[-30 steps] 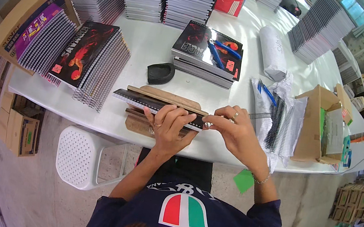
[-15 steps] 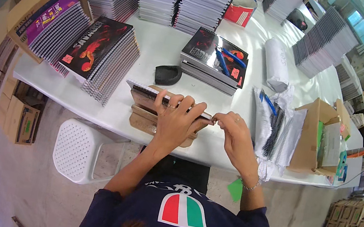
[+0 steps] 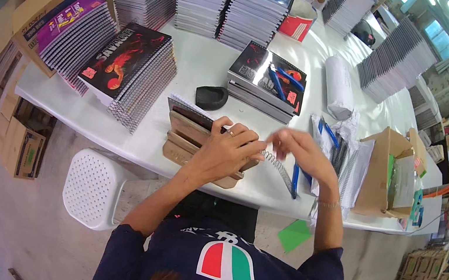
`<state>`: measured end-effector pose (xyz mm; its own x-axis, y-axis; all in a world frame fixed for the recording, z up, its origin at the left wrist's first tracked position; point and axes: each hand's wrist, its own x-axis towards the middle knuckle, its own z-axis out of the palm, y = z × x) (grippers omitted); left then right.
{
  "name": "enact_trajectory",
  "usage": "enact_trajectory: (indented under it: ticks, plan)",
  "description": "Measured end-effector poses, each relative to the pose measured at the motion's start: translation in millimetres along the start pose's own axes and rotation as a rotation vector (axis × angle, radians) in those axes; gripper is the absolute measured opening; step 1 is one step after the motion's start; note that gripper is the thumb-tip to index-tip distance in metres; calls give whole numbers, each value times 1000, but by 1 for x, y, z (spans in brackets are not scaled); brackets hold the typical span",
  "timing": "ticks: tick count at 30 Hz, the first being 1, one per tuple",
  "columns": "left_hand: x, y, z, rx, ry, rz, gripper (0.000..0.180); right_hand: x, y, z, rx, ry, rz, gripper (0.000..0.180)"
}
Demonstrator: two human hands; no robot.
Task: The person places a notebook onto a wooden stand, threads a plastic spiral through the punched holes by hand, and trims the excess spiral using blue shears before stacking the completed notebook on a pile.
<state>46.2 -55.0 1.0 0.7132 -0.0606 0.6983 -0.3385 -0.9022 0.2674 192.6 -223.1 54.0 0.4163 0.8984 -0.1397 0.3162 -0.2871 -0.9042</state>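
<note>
My left hand (image 3: 229,149) is closed over a notebook (image 3: 190,112), which stands on edge against a brown wooden stand (image 3: 175,152) near the table's front edge. From the notebook's right end a thin wire coil (image 3: 280,168) extends down to the right across the table. My right hand (image 3: 305,156) hovers just above the coil, its curled fingers smeared by motion and close to the coil's upper end. Below that hand a slim blue tool (image 3: 295,181) shows in part; whether it is held cannot be told. A black curved piece (image 3: 211,98) lies behind the stand.
Blue-handled pliers (image 3: 277,83) rest on a notebook stack (image 3: 260,101). Tall spiral notebook piles (image 3: 199,8) line the back and left. To the right are a white roll (image 3: 338,85), a bag of coils (image 3: 351,164) and an open carton (image 3: 378,174). A white stool (image 3: 91,189) stands left.
My right hand has lifted and shifted slightly right from the notebook's end. The wire coil and the slim blue tool now show beneath it. My left hand still grips the notebook.
</note>
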Motion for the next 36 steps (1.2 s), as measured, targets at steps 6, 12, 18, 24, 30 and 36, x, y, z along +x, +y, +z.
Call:
enact_trajectory:
  ticks: [6,12,18,24,30,36]
  plan:
    - [-3,4,10,5,88,-20,21,113,47,25,-490,97,-483,32]
    - [1,9,7,-67,118,-62,20,174,82,77,-829,205,-612,43]
    - [-5,6,-1,-100,135,-43,18,137,85,65,-195,123,-444,28]
    - [-8,5,5,-36,102,-36,23,54,75,15,704,-60,-171,66]
    - [-3,6,0,14,17,-78,20,16,57,2,1007,-80,-322,77]
    - [0,10,-6,64,60,-78,27,5,47,-7,678,-126,-306,43]
